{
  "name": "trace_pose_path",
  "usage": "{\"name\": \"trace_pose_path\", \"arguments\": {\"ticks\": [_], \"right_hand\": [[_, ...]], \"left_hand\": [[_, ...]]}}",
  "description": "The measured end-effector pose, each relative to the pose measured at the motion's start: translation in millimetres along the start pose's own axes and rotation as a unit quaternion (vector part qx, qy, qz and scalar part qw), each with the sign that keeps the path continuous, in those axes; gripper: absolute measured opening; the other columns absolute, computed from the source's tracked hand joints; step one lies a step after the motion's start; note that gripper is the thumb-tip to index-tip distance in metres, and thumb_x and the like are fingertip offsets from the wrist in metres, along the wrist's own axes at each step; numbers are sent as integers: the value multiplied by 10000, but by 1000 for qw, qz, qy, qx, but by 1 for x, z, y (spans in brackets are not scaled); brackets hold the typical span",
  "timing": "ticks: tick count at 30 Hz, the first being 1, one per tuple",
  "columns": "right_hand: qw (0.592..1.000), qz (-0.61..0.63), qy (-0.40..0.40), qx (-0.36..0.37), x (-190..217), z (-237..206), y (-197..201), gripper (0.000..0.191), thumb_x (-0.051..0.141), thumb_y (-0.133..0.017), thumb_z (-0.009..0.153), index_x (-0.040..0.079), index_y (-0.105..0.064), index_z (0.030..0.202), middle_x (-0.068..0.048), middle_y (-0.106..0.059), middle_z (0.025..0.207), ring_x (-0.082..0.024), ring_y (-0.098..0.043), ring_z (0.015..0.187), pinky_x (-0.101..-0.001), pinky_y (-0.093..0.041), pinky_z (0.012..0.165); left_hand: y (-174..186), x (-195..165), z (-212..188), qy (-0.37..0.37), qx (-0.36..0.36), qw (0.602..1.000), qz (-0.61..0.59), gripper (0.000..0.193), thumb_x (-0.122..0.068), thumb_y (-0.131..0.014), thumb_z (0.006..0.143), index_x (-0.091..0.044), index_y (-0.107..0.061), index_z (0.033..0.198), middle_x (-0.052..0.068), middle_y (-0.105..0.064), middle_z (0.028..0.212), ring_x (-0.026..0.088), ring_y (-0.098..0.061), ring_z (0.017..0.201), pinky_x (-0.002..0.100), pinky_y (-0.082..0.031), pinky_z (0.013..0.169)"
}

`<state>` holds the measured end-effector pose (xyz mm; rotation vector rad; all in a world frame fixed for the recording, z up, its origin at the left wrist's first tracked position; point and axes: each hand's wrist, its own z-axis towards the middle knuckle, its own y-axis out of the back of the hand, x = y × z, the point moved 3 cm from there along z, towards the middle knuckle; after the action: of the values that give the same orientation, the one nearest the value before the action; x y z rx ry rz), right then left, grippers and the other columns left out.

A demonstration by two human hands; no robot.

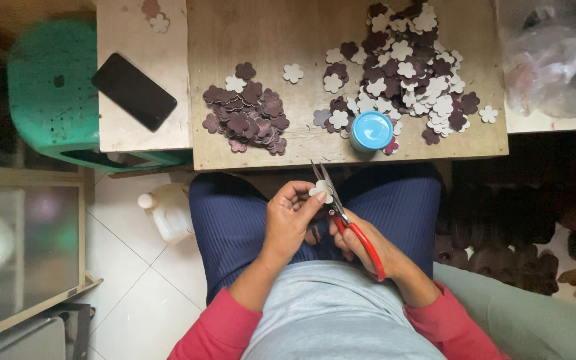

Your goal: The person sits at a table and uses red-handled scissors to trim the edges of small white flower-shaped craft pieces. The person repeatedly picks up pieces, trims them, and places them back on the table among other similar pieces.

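L hand pinching white flower cutout, R hand fingers closed on red-handled scissors, blue round lid nr table edge

The scissors are showing bright red handles and grey metal blades, and the small flower-shaped piece pinched at them is looking creamy white. On the pale brown wooden table, the left pile of flower cutouts is lying almost wholly dark maroon, the bigger pile is mixing maroon with white, and the round lid is glowing sky blue. The phone is sitting black beside a green stool, while the person is wearing red sleeves, a light grey top and navy ribbed trousers.
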<state>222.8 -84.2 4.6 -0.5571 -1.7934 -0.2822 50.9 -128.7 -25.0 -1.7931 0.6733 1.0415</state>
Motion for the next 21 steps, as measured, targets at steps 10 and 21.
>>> {"name": "trace_pose_path", "arguments": {"ticks": [10,21], "right_hand": [[999,-38,16,-28,4,0,-2,602,624,-468,981,53,-516,1168,20,-461,772,-84,-436,632,-264,-448,560],[979,-187,39,-66,6,0,4,488,519,-504,998,40,-513,1087,-62,-547,866,-210,-545,771,-350,-499,723]], "left_hand": [[-2,-11,-6,21,-7,996,87,147,-165,-759,946,-24,-724,972,0,-723,847,31,-621,759,199,-505,684],[-2,-16,-6,27,-35,993,111,152,-168,-773,918,-29,-718,943,-3,-729,807,31,-624,711,201,-500,623]]}}
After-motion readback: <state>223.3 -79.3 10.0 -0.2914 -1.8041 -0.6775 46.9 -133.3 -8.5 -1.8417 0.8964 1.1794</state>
